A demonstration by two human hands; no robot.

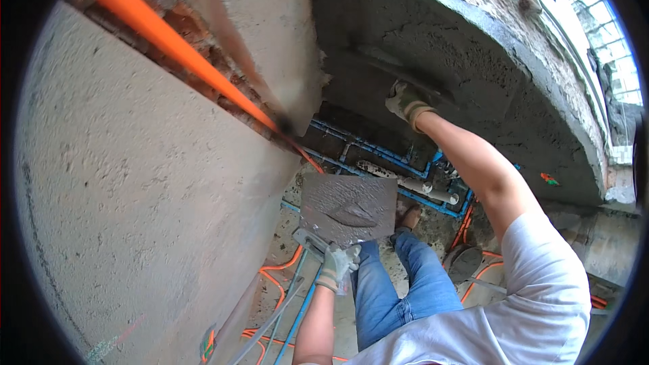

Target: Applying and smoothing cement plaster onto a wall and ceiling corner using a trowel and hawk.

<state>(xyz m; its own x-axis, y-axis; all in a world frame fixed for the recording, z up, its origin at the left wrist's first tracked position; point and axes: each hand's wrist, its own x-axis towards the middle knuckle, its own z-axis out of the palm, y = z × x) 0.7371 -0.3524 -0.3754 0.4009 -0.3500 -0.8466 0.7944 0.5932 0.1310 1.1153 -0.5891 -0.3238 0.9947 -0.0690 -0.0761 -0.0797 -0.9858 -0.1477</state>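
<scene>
My left hand [339,263], in a dirty work glove, grips the handle under a square mortar board [348,206] that carries a smear of wet grey mortar. The board is held level in front of my knees. My right hand [405,103], also gloved, is raised and shut on a trowel [378,71] whose blade is pressed flat against a wall of wet grey plaster [487,67]. My right forearm reaches up from the lower right.
A rough plastered wall [149,182] fills the left, with a strip of bare brick and an orange conduit [162,40] running down it. Blue and white pipes [405,186] lie along the floor by the wall's foot. Orange cables [277,284] cross the floor. A window [602,34] is at upper right.
</scene>
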